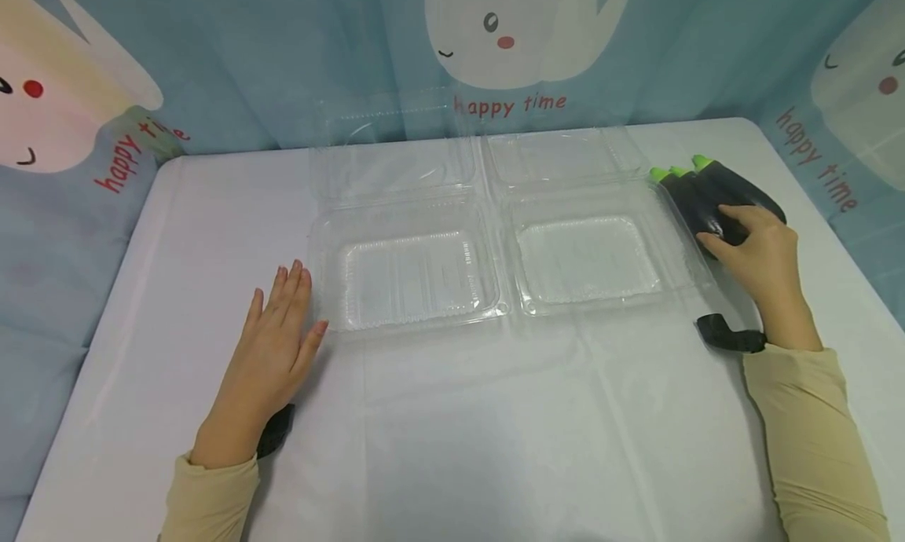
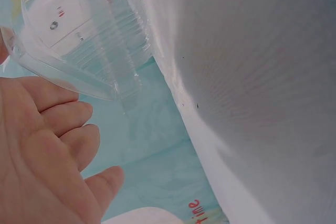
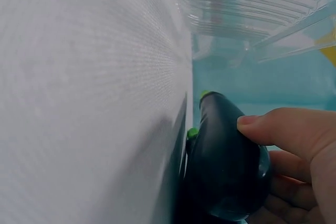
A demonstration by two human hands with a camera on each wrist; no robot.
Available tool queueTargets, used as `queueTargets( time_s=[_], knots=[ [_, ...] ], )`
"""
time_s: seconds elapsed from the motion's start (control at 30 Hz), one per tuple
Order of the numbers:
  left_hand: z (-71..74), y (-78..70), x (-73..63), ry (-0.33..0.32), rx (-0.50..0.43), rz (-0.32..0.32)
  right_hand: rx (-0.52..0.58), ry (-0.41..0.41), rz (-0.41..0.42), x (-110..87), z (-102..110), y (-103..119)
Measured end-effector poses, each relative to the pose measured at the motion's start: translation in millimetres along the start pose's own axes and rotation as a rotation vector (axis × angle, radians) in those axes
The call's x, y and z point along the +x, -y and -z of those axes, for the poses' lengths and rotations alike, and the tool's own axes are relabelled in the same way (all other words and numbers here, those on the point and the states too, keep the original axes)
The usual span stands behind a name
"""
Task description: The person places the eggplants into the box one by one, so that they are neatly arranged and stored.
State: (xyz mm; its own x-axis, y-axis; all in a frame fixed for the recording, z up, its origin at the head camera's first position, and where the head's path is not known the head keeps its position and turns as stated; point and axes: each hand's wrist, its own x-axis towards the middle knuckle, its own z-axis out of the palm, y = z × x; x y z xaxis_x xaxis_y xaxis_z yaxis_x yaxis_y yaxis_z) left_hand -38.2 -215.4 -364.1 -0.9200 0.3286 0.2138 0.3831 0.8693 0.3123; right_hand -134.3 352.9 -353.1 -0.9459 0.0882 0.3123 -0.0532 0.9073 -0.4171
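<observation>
Three dark eggplants with bright green tips lie side by side at the right of the white table. My right hand [image 1: 763,251] grips the nearest eggplant [image 1: 696,208], thumb on one side and fingers on the other. In the right wrist view the thumb presses the glossy side of this eggplant [image 3: 226,161], and a second green tip [image 3: 192,133] shows behind it. My left hand [image 1: 272,361] lies flat with fingers straight, beside the left edge of a clear plastic container [image 1: 406,279]. Another clear container [image 1: 590,259] stands between that one and the eggplants.
Both containers have their lids raised open at the back, the left lid [image 1: 396,161] taller against the blue curtain [image 1: 269,55]. White cloth covers the table [image 1: 452,432]. A black wrist-worn piece [image 1: 731,338] sits by my right wrist.
</observation>
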Motion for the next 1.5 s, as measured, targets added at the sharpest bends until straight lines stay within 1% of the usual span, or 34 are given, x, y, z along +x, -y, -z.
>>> queueTargets(
  time_s=[0.13,0.33,0.57,0.7,0.97,1.23,1.5],
  knots=[
    [1.2,-0.3,0.5,0.009,-0.003,0.006,0.009,-0.003,-0.018,0.4,0.2,-1.2],
    [1.6,-1.2,0.7,0.006,-0.012,0.01,0.026,-0.021,-0.033,1.0,1.1,1.4],
    [0.9,-1.0,1.3,-0.008,-0.011,-0.005,0.041,-0.04,-0.06,0.7,1.8,2.7],
    [0.3,-0.6,1.1,-0.012,-0.008,-0.011,0.055,-0.065,-0.066,1.0,1.7,2.1],
    [-0.7,0.0,1.3,-0.016,-0.005,-0.012,0.08,-0.081,-0.148,1.5,3.2,1.7],
    [-1.1,0.3,1.2,-0.021,-0.004,-0.012,0.094,-0.11,-0.198,0.2,6.9,4.5],
    [-0.9,0.0,1.5,-0.018,-0.001,-0.01,0.189,-0.152,-0.208,1.9,10.1,7.4]
  ],
)
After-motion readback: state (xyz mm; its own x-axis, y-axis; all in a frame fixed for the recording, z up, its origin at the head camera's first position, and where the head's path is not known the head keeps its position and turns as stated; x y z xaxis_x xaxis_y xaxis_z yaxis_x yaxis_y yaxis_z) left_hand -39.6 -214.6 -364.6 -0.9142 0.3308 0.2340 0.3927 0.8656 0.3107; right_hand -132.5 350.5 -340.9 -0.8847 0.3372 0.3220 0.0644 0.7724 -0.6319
